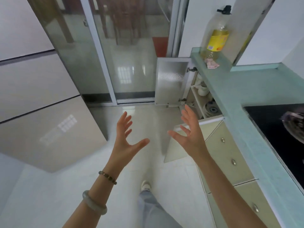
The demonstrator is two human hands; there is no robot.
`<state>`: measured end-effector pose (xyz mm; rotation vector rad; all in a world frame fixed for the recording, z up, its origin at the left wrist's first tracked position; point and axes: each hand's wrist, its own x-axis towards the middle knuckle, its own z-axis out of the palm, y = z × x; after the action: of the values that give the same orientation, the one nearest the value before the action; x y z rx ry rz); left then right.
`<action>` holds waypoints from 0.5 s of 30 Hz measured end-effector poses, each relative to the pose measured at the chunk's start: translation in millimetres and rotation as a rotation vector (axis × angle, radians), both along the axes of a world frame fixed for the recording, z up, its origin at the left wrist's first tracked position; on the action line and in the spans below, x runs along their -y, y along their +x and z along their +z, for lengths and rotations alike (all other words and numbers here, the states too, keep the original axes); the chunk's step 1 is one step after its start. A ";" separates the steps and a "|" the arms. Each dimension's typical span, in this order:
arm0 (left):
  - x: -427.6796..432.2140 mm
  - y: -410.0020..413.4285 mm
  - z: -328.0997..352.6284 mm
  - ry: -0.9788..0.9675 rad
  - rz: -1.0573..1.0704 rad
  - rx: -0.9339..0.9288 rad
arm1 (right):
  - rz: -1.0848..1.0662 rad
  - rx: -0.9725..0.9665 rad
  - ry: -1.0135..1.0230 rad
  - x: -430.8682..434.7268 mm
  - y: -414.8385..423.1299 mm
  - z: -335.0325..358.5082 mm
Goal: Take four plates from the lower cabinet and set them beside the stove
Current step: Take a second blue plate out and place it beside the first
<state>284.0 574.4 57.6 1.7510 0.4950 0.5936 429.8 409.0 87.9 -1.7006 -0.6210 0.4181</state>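
Both hands empty and splayed wide mid-frame, and the right hand (190, 134) sits nearer than the left hand (126, 137) to the plates (209, 110), racked on edge up-right inside the open lower cabinet (199, 102), door (171, 81) swung clear, bare floor between.

Top right of the frame, a tall oil bottle (216, 32) stands upright on the pale green countertop (256, 89), yellow label facing us, black cap on top. Just beside its base lies a small pink cloth (212, 64). Down the right edge, cream drawers (230, 152) with small metal knobs. Upper centre, a glass sliding door (105, 51) shows blurred wooden furniture beyond. The glossy white floor (49, 195) fills the lower left, catching window reflections.
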 end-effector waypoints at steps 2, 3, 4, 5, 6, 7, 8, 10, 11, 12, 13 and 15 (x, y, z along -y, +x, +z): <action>-35.2 19.8 2.3 0.007 0.016 0.001 | 0.007 0.000 0.019 -35.6 20.9 -2.1; -50.8 29.3 4.9 0.010 0.024 0.000 | 0.008 -0.001 0.027 -51.2 30.8 -1.8; -67.9 40.5 8.1 0.011 0.029 -0.001 | 0.007 0.000 0.032 -68.7 42.8 -1.3; -83.8 51.5 10.7 0.011 0.035 -0.004 | 0.003 0.003 0.033 -85.1 54.6 -1.0; -98.6 61.3 12.4 0.012 0.041 -0.005 | -0.002 0.005 0.036 -100.4 65.7 -0.6; -113.3 71.6 14.8 0.016 0.046 -0.008 | -0.004 0.008 0.041 -116.5 77.2 1.5; -126.8 81.4 16.7 0.017 0.050 -0.012 | -0.005 0.012 0.048 -131.7 88.2 3.8; -153.6 99.4 17.0 0.012 0.055 -0.015 | -0.002 0.006 0.062 -162.3 107.2 6.5; -164.0 105.7 17.7 0.008 0.059 -0.012 | 0.001 0.001 0.064 -174.3 113.1 7.3; -175.9 112.1 16.5 0.000 0.062 -0.010 | -0.001 -0.001 0.061 -186.7 119.7 7.4; -192.9 122.7 14.1 -0.006 0.059 -0.008 | -0.008 0.000 0.060 -202.9 129.9 5.7; -209.9 133.3 12.6 -0.006 0.043 -0.008 | -0.004 -0.001 0.054 -217.7 137.9 4.8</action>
<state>417.3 784.3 70.2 1.7412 0.5403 0.6147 567.7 626.7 92.6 -1.6500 -0.6232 0.3965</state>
